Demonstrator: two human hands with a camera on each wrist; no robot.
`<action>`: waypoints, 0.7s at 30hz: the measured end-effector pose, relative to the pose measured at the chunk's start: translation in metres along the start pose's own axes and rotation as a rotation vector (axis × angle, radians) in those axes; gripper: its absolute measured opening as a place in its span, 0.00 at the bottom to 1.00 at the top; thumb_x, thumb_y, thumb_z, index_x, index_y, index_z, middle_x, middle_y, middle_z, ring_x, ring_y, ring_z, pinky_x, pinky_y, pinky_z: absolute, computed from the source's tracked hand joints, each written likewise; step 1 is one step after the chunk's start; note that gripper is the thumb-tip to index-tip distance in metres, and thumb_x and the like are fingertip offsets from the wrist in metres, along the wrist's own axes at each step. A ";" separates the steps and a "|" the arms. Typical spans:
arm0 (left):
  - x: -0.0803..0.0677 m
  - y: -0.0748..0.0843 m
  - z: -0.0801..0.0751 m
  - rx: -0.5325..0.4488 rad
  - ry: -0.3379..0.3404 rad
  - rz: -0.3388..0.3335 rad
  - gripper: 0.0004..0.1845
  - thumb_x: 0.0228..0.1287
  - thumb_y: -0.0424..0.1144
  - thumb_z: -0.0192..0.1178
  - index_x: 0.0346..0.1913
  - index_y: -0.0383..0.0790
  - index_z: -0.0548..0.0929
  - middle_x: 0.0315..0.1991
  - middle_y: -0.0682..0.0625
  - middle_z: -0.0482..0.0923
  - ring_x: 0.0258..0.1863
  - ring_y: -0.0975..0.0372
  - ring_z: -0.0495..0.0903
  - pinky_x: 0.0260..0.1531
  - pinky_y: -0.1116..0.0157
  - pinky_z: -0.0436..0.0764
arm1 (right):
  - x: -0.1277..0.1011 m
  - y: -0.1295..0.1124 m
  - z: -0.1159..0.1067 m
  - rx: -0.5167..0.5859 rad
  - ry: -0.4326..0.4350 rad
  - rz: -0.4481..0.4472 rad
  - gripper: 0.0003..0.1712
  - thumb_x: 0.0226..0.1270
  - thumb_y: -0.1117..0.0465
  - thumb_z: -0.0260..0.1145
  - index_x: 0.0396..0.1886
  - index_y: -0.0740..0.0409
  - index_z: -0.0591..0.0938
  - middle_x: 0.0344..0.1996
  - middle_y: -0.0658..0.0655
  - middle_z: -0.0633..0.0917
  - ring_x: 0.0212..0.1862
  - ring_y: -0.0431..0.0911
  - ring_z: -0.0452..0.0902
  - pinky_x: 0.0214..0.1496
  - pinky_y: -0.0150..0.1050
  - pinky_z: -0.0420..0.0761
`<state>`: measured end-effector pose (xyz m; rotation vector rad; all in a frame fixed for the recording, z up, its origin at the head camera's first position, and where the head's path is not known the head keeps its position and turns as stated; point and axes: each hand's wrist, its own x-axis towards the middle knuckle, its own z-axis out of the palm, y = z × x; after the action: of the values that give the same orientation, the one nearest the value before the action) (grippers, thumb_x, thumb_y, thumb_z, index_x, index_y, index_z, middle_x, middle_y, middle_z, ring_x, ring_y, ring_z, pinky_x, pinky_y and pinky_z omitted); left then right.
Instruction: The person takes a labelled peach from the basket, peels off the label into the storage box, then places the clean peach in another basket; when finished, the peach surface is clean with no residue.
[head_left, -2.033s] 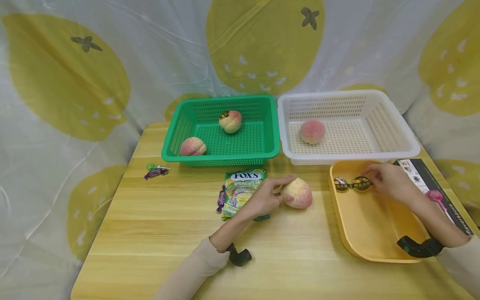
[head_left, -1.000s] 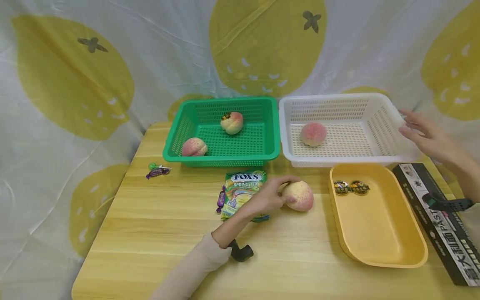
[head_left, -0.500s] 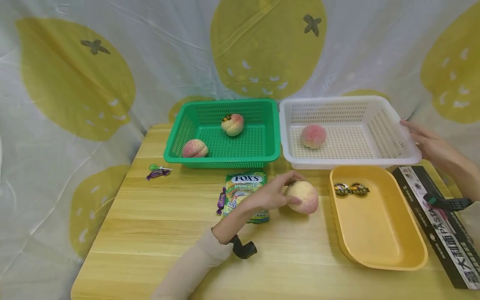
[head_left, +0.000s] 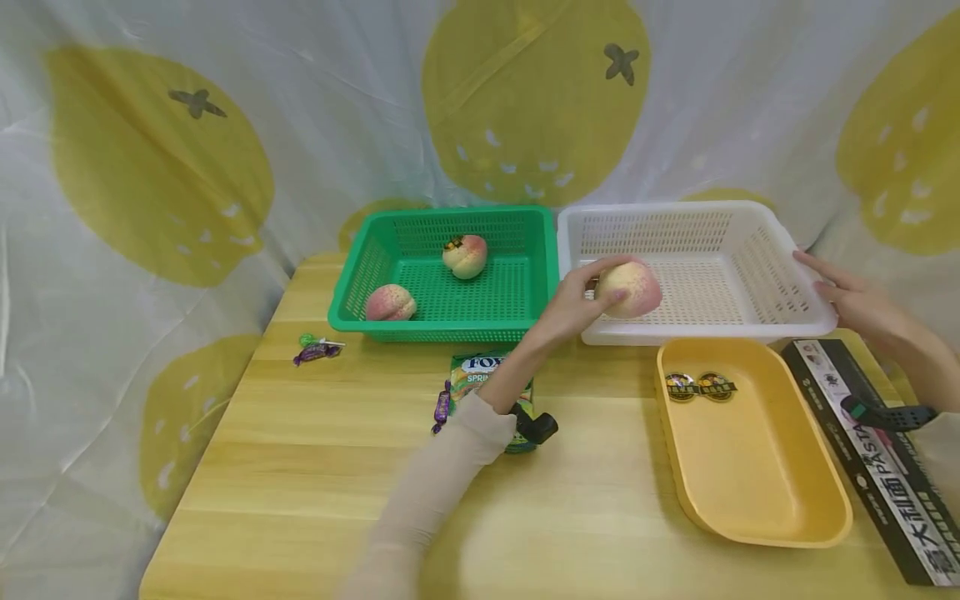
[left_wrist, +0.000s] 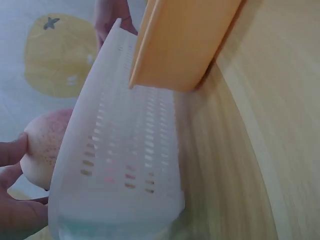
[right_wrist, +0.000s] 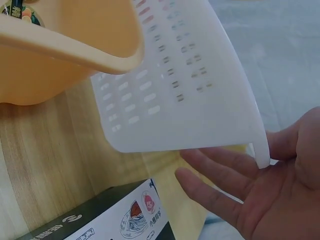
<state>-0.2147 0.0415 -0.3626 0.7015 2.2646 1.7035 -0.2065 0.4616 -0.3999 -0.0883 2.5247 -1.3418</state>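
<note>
1. Peach (head_left: pixel 630 287): pink, speckled cream.
2. Basket (head_left: pixel 750 329) under it: white, perforated.
3. Basket (head_left: pixel 360 275) left of it: green.
4. Tray (head_left: pixel 757 492): yellow-orange.
5. Backdrop (head_left: pixel 225 125): white, yellow lemons.

My left arm wears a long, close-fitting beige sleeve (head_left: pixel 435 492) down to the wrist, where a small black camera mount (head_left: pixel 536 427) sits. A black strap (head_left: pixel 885 414) with a teal detail rings my right wrist, a pale cuff (head_left: pixel 941 442) just behind. Both hands are bare.
</note>
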 end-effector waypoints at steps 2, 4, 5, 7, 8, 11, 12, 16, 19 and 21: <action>0.008 -0.006 0.010 0.025 0.012 -0.015 0.26 0.73 0.33 0.64 0.71 0.41 0.76 0.71 0.44 0.76 0.60 0.55 0.79 0.50 0.72 0.79 | -0.001 0.002 0.003 -0.049 -0.004 -0.005 0.33 0.88 0.52 0.32 0.85 0.44 0.36 0.52 0.23 0.64 0.44 0.18 0.72 0.39 0.28 0.80; 0.015 -0.010 0.018 0.069 0.005 -0.013 0.25 0.72 0.33 0.65 0.70 0.38 0.77 0.71 0.43 0.74 0.63 0.55 0.78 0.54 0.72 0.78 | -0.002 0.003 0.004 -0.053 -0.004 -0.011 0.33 0.88 0.52 0.32 0.85 0.44 0.36 0.53 0.21 0.65 0.44 0.17 0.72 0.39 0.28 0.80; 0.018 -0.011 0.020 0.100 -0.003 -0.007 0.24 0.71 0.32 0.65 0.68 0.37 0.78 0.72 0.43 0.74 0.65 0.54 0.76 0.57 0.71 0.76 | -0.002 0.003 0.003 -0.048 -0.002 -0.015 0.33 0.88 0.52 0.33 0.85 0.43 0.36 0.52 0.20 0.65 0.44 0.16 0.72 0.38 0.27 0.80; 0.024 -0.013 0.024 0.172 -0.025 0.000 0.23 0.68 0.30 0.67 0.65 0.35 0.80 0.72 0.42 0.72 0.70 0.55 0.72 0.65 0.71 0.71 | -0.002 0.003 0.003 -0.042 -0.002 -0.029 0.33 0.88 0.53 0.33 0.85 0.42 0.37 0.51 0.19 0.66 0.44 0.16 0.72 0.38 0.27 0.80; 0.026 -0.013 0.025 0.210 -0.038 0.002 0.21 0.67 0.30 0.68 0.62 0.34 0.81 0.72 0.42 0.71 0.72 0.55 0.70 0.68 0.71 0.69 | -0.001 0.003 0.002 -0.042 -0.001 -0.030 0.33 0.88 0.52 0.33 0.85 0.40 0.37 0.50 0.18 0.66 0.44 0.16 0.73 0.37 0.27 0.80; 0.033 -0.015 0.027 0.282 -0.077 -0.010 0.18 0.64 0.28 0.69 0.57 0.30 0.82 0.72 0.40 0.69 0.75 0.54 0.66 0.74 0.70 0.64 | 0.000 0.002 0.003 -0.053 -0.003 -0.032 0.33 0.88 0.52 0.32 0.85 0.40 0.37 0.49 0.20 0.66 0.44 0.16 0.72 0.38 0.28 0.80; 0.035 -0.015 0.027 0.297 -0.086 -0.028 0.18 0.64 0.28 0.69 0.56 0.30 0.83 0.73 0.40 0.69 0.74 0.54 0.66 0.73 0.70 0.65 | 0.001 0.002 0.003 -0.060 -0.005 -0.033 0.33 0.88 0.52 0.32 0.85 0.41 0.36 0.49 0.21 0.65 0.44 0.16 0.72 0.38 0.28 0.80; 0.040 -0.016 0.027 0.256 -0.122 -0.126 0.19 0.65 0.29 0.68 0.58 0.29 0.83 0.73 0.37 0.68 0.71 0.51 0.69 0.67 0.68 0.71 | 0.000 0.001 0.004 -0.068 -0.003 -0.042 0.33 0.88 0.53 0.31 0.86 0.43 0.36 0.47 0.17 0.65 0.44 0.17 0.73 0.38 0.29 0.81; 0.043 -0.015 0.028 0.209 -0.151 -0.222 0.25 0.65 0.28 0.69 0.65 0.30 0.80 0.74 0.39 0.71 0.74 0.50 0.69 0.66 0.67 0.74 | -0.001 0.002 0.004 -0.062 -0.002 -0.054 0.33 0.88 0.55 0.32 0.86 0.44 0.36 0.46 0.15 0.66 0.43 0.18 0.74 0.37 0.29 0.81; 0.044 -0.015 0.029 0.187 -0.165 -0.268 0.29 0.64 0.26 0.69 0.68 0.31 0.78 0.74 0.39 0.72 0.76 0.49 0.68 0.68 0.64 0.75 | -0.001 0.003 0.004 -0.067 -0.009 -0.058 0.33 0.88 0.54 0.32 0.86 0.42 0.36 0.46 0.14 0.66 0.44 0.18 0.74 0.37 0.29 0.80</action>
<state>-0.2434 0.0851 -0.3811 0.5232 2.2995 1.2795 -0.2040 0.4606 -0.4038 -0.1819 2.5783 -1.2754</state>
